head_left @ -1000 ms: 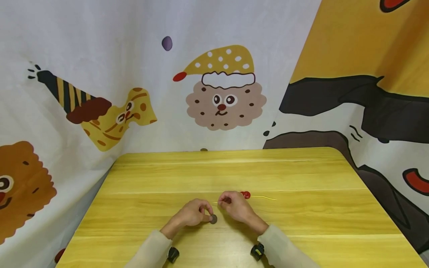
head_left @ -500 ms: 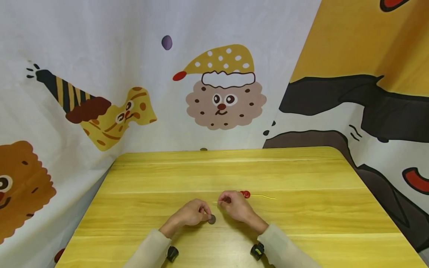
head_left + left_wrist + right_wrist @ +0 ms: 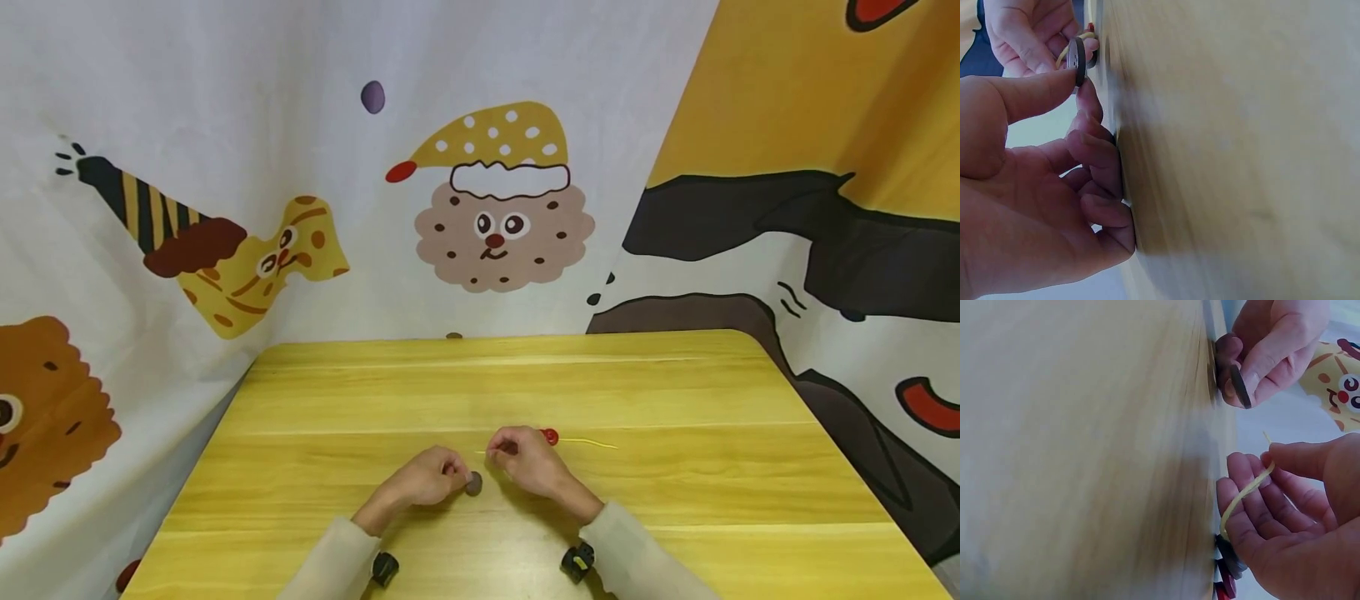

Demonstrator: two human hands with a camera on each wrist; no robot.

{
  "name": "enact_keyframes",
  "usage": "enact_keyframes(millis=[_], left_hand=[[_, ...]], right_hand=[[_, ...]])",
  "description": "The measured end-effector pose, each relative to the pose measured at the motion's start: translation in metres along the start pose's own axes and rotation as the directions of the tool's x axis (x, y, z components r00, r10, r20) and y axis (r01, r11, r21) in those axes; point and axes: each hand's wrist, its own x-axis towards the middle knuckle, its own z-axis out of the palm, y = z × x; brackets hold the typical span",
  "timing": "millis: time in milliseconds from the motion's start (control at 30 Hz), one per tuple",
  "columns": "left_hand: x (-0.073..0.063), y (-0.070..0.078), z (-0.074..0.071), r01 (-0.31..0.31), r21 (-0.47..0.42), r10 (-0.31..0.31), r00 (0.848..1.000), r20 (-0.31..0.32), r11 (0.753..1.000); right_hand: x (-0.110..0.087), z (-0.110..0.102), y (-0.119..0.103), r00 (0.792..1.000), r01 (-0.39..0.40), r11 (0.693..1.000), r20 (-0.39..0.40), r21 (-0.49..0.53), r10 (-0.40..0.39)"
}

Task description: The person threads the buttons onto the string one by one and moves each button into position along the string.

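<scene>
A round dark button (image 3: 474,483) is pinched at its edge between the thumb and forefinger of my left hand (image 3: 430,477). Small holes show on the button's face (image 3: 1077,61) in the left wrist view. My right hand (image 3: 528,460), just across from it, pinches a yellow string (image 3: 1247,490) near its end, and a short tip pokes out past the thumb. From there the string runs over the fingers to a dark button (image 3: 1230,556) and red ones (image 3: 1220,590) beside the palm. The held button and the string's tip are apart.
Behind the right hand, a red button (image 3: 551,437) lies on the wooden table (image 3: 360,392), with the string's other end trailing right. A printed cartoon curtain (image 3: 480,67) hangs along the table's far edge. Dark wrist devices (image 3: 386,569) sit below both cuffs.
The dark button in my left hand has shifted slightly left and turned a little between the fingers. My right hand keeps its place and its pinch on the string.
</scene>
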Motion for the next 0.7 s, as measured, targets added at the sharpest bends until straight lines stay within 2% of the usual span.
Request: enact_keyframes(millis=[167,300,533,700], left_hand=[[-0.0011,0.001,-0.0004,0.009,-0.056,-0.011,0.999,-0.04,0.998],[0.0006,0.0004,-0.002,0.004,-0.067,-0.013,0.992,-0.122,0.998],[0.0046,-0.0012,-0.0044,-0.008,-0.07,-0.012,0.959,-0.284,0.998],[0.0062,-0.0003,-0.0044,0.021,-0.083,-0.05,0.929,-0.366,0.996]], right_hand=[[0.0001,-0.001,-0.0008,0.999,0.003,1.0,-0.032,0.01,-0.003],[0.0004,-0.0028,-0.0023,0.997,0.002,1.0,-0.079,0.026,0.0],[0.0013,-0.0055,-0.0043,0.991,-0.003,0.999,-0.133,0.049,0.009],[0.0021,-0.0069,-0.0051,0.989,0.023,0.997,-0.147,0.072,-0.012]])
